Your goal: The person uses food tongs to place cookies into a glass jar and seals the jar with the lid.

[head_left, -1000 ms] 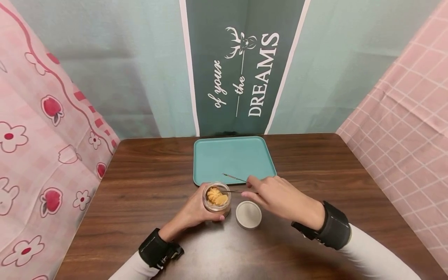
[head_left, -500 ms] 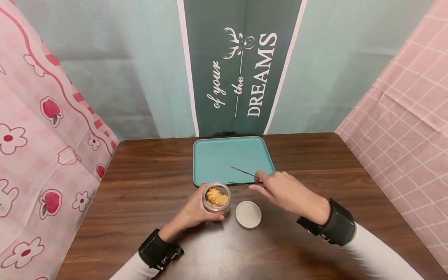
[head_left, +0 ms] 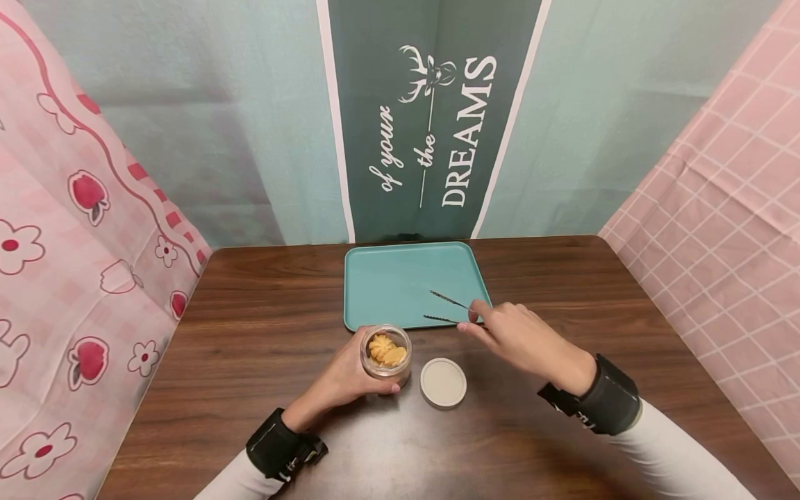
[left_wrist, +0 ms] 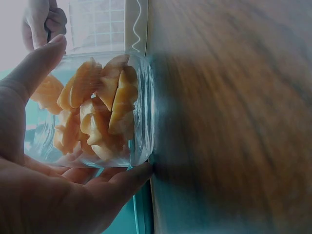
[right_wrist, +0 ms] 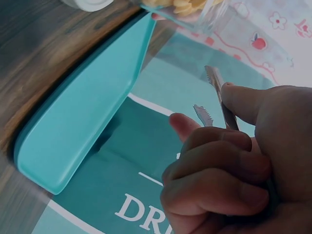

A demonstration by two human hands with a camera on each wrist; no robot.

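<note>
Lower centre of the head view: the left hand (head_left: 346,378) is wrapping its fingers (left_wrist: 124,178) round a small clear jar (head_left: 387,355), thumb up along the side, steadying it upright on the bench (head_left: 262,333). Jar is open and, per the left wrist view, packed with piped cookies (left_wrist: 100,114) close to the mouth, so none looks taken out yet. Its white lid (head_left: 443,382) is lying flat on the bench just right of the jar, apart from it, so the uncapping looks done.

Slightly further, centre right: the right hand (head_left: 521,340) is pinching a pair of metal tweezers (head_left: 446,309) by the back end, thumb and forefinger on the arms, other fingers curled under. Tweezer tips are standing open with a clear gap, serrated ends showing in the right wrist view, and they are gripping nothing. They are hovering over the near right corner of the teal tray (head_left: 381,278), right of the jar and well clear of its mouth.

Further back: the tray is sitting flat at the bench's far edge, centre frame, with no cookie on it. Judging by this, only the setup is done; picking cookies with the tweezers and putting any on the tray is all left.

Behind, upper centre, a green banner (head_left: 431,118) is hanging; pink patterned cloths (head_left: 75,229) are flanking left and right.
</note>
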